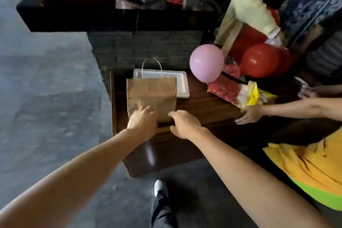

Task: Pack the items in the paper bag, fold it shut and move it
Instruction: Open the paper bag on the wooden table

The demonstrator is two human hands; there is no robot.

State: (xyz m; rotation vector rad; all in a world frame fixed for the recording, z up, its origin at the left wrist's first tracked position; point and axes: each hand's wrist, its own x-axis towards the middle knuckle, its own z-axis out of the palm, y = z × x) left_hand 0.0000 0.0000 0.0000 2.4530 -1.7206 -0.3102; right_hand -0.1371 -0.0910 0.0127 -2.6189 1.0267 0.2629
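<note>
A brown paper bag [151,94] with a white twisted handle lies flat on the dark wooden table [199,109], its handle end over a white foam tray [182,83]. My left hand [141,121] rests with spread fingers on the bag's near left corner. My right hand [183,123] hovers at the bag's near right corner, fingers apart, holding nothing. A plastic packet of red and yellow items [238,94] lies to the right on the table.
A pink balloon [206,63] and red balloons [259,60] sit at the table's right. Another person in a yellow shirt [305,163] reaches a hand [249,114] under the packet. A dark shelf [111,15] juts out above. My shoe [160,188] stands on grey floor.
</note>
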